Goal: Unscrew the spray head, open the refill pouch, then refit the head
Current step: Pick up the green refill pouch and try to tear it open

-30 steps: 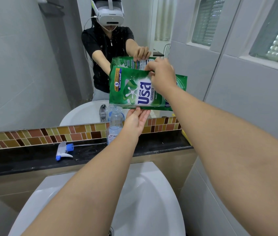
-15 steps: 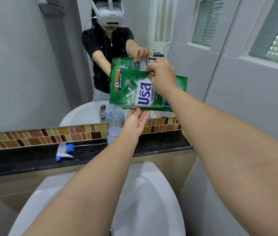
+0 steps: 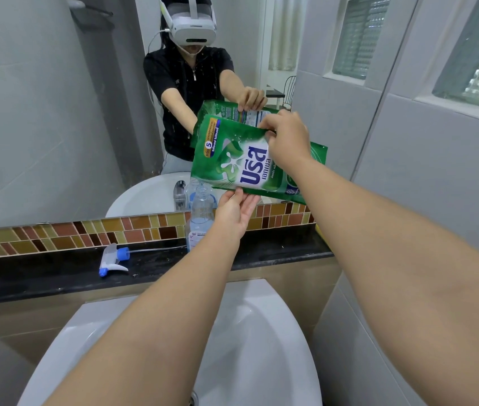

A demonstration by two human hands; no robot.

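Observation:
I hold a green refill pouch (image 3: 232, 159) sideways in front of the mirror, above a clear spray bottle (image 3: 201, 213) that stands headless on the black ledge. My right hand (image 3: 286, 139) pinches the pouch's upper edge. From below, my left hand (image 3: 235, 213) grips its lower edge, palm up. A corner of the pouch hangs just over the bottle's open neck. The white and blue spray head (image 3: 112, 259) lies on the ledge to the left, its thin tube stretched toward the bottle.
The black ledge (image 3: 42, 276) runs below a mosaic tile strip and a large mirror (image 3: 56, 112) showing a person with a headset. A white basin (image 3: 247, 347) sits under my arms. Grey tiled wall and glass-block windows stand to the right.
Hardly anything differs; the pouch and both hands stay in almost the same place over the bottle.

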